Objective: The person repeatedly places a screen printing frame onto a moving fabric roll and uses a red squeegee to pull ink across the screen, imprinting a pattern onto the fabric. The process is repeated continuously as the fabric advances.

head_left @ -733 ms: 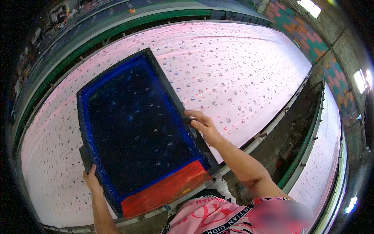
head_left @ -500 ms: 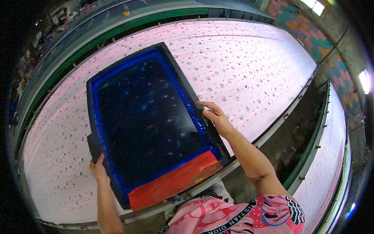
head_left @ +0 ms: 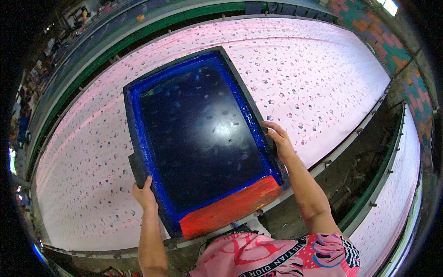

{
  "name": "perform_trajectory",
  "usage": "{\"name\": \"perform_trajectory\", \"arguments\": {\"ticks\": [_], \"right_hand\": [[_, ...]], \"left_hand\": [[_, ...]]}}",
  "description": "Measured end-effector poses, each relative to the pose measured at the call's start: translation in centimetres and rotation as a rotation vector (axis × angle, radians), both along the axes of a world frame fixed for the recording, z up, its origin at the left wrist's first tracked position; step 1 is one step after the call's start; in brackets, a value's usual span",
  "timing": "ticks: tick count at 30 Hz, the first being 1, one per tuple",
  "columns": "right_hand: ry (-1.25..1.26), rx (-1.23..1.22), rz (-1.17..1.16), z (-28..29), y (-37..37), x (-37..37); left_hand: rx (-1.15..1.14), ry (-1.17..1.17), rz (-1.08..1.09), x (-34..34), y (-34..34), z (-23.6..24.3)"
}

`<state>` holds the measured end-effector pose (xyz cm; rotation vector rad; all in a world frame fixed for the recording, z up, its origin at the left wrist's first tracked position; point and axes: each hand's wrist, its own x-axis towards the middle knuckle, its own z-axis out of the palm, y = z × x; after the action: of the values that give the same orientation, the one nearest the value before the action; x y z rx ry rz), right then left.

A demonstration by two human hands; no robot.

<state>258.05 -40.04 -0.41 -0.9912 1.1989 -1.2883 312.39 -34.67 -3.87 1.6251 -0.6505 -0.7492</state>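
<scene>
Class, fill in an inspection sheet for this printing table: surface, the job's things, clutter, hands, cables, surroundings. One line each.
Surface: long table covered by pink cloth printed with small coloured flecks.
Job's things: screen frame, blue-edged with dark mesh, lying on the cloth; a red band runs along its near end.
Clutter: nothing seen on the cloth besides the frame.
Hands: left hand grips the frame's left edge near the corner; right hand grips its right edge.
Cables: nothing seen.
Surroundings: green rail beyond the table; a second cloth-covered table to the right across a dark gap; a wall of coloured blocks at upper right.
</scene>
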Motion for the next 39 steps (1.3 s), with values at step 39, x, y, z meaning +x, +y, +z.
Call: {"name": "perform_trajectory", "arguments": {"ticks": [39], "right_hand": [[1.393, -0.487, 0.866, 5.3, 14.7, 7.9]], "left_hand": [[0.295, -0.537, -0.020, -9.1, -0.9, -2.1]]}}
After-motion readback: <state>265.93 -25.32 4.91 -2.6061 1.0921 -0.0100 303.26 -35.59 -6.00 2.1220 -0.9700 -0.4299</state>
